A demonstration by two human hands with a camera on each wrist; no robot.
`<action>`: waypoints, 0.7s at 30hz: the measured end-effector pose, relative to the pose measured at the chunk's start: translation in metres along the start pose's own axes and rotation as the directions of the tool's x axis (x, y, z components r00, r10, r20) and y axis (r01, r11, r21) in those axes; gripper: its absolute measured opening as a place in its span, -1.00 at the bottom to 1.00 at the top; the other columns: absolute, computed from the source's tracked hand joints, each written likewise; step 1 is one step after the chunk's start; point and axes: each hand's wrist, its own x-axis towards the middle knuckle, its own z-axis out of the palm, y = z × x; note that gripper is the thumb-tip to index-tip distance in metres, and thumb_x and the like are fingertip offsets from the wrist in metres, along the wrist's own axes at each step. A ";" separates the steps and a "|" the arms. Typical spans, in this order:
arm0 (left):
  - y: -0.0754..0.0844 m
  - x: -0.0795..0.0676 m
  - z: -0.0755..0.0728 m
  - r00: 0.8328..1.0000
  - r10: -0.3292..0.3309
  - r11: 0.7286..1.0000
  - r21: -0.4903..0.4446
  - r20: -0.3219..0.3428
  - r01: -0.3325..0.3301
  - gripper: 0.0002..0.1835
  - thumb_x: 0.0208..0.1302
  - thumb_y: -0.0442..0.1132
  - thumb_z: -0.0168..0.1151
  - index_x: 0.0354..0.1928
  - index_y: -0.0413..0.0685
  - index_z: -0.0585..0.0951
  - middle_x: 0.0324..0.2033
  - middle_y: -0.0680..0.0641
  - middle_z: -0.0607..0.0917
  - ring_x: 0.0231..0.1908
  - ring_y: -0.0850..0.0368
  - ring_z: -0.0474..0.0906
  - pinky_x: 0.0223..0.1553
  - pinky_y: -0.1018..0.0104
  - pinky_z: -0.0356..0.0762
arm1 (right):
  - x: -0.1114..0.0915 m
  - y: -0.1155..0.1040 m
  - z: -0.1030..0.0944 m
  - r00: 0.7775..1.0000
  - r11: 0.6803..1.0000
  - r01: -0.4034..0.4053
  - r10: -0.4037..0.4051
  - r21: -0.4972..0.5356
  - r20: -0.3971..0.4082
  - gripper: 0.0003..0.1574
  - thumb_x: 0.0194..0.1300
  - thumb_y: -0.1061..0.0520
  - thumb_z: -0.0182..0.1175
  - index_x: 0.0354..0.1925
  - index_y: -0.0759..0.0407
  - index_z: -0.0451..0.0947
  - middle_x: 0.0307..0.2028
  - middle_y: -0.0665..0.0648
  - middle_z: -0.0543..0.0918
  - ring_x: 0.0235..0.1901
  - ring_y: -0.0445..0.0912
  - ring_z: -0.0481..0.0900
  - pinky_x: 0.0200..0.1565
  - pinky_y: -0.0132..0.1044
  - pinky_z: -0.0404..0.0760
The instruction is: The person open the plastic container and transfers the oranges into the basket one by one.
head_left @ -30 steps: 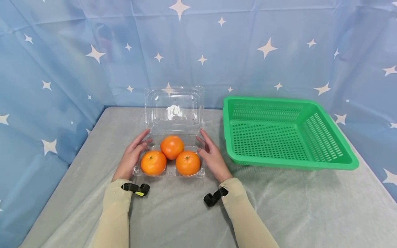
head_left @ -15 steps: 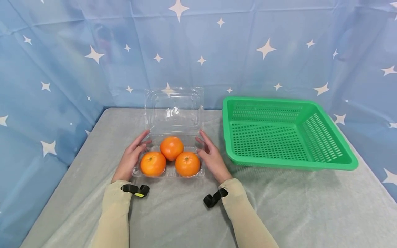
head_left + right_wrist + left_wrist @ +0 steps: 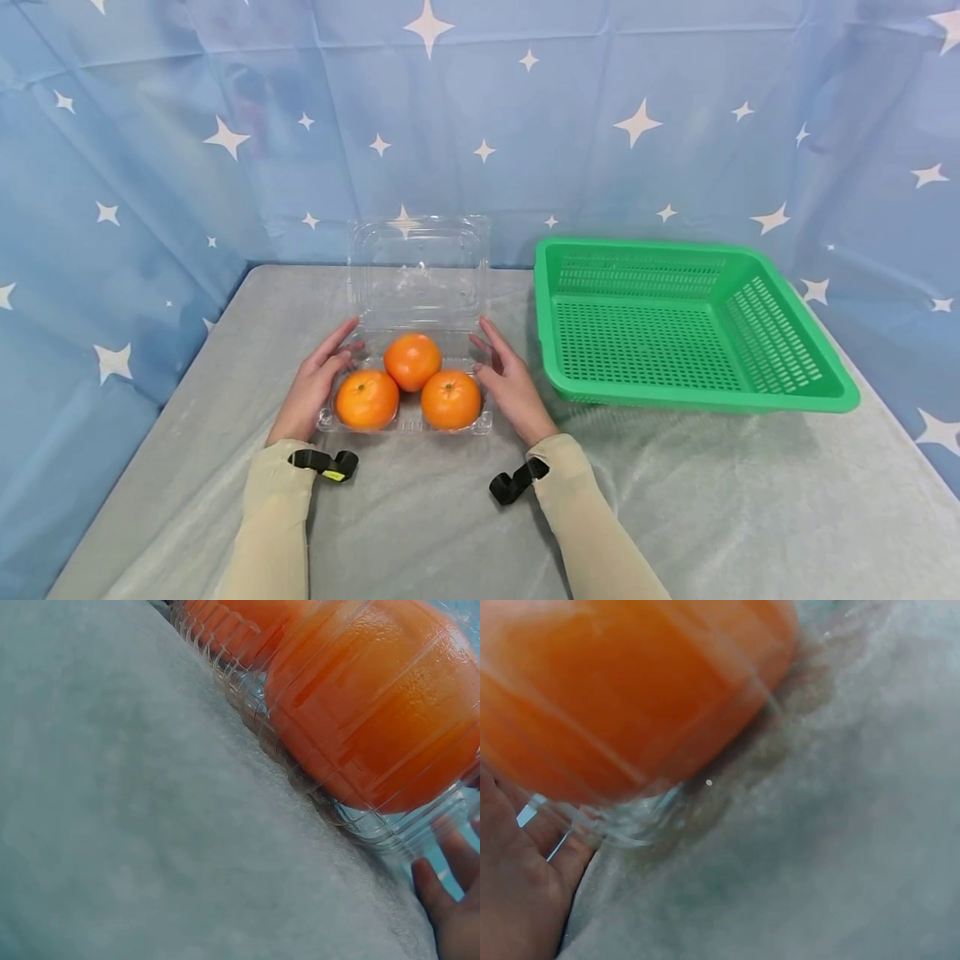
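A clear plastic clamshell box (image 3: pixel 408 423) lies on the table with its lid (image 3: pixel 416 275) raised at the back. Inside it sit three oranges: a back orange (image 3: pixel 412 362), a front left orange (image 3: pixel 367 400) and a front right orange (image 3: pixel 451 400). My left hand (image 3: pixel 309 392) rests along the box's left side, fingers extended toward the hinge and thumb at the rim. On the opposite side, my right hand (image 3: pixel 513 387) mirrors it. Through the right wrist view, spread fingers (image 3: pixel 454 862) show right at the box's outer wall. Neither hand touches an orange.
A green perforated basket (image 3: pixel 697 396) stands to the right of the box, behind and right of my right hand. Grey cloth covers the table (image 3: pixel 405 517). A blue star-patterned curtain (image 3: pixel 480 100) hangs behind and on the left.
The whole head view has shifted slightly down and to the left. The hands, box and oranges keep the same places relative to each other.
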 end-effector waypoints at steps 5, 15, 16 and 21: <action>-0.001 0.000 -0.001 1.000 0.015 1.000 0.004 0.000 -0.015 -0.55 0.35 -0.08 -0.12 0.26 0.46 0.23 0.17 -0.01 0.37 0.12 0.09 0.25 0.19 0.01 0.04 | 0.000 0.000 0.000 1.000 1.000 -0.007 0.007 0.004 0.004 -0.15 0.16 0.40 -0.09 0.35 -0.08 -0.03 0.36 -0.03 -0.02 0.26 -0.08 0.13 0.08 -0.22 0.33; -0.001 0.000 -0.001 1.000 0.024 1.000 0.002 0.007 -0.024 -0.55 0.34 -0.05 -0.12 0.26 0.47 0.23 0.17 0.01 0.38 0.13 0.10 0.23 0.21 0.02 0.01 | 0.002 0.002 0.000 1.000 1.000 -0.015 0.015 -0.010 0.003 -0.15 0.16 0.39 -0.09 0.35 -0.09 -0.02 0.36 -0.02 -0.03 0.26 -0.08 0.13 0.09 -0.22 0.33; -0.001 0.000 -0.001 1.000 0.026 1.000 0.003 0.008 -0.026 -0.55 0.34 -0.06 -0.12 0.26 0.47 0.23 0.17 0.01 0.37 0.13 0.11 0.23 0.21 0.02 0.00 | 0.002 0.002 0.000 1.000 1.000 -0.013 0.013 -0.011 0.002 -0.15 0.16 0.39 -0.08 0.35 -0.08 -0.02 0.36 -0.02 -0.03 0.26 -0.07 0.14 0.09 -0.22 0.33; -0.002 0.000 -0.001 1.000 0.025 1.000 0.000 0.008 -0.025 -0.55 0.34 -0.07 -0.12 0.25 0.47 0.23 0.18 0.02 0.37 0.14 0.11 0.23 0.21 0.02 0.00 | 0.001 0.002 -0.001 1.000 1.000 -0.015 0.015 -0.006 0.003 -0.15 0.16 0.39 -0.08 0.35 -0.09 -0.03 0.35 -0.05 -0.01 0.26 -0.08 0.14 0.09 -0.22 0.33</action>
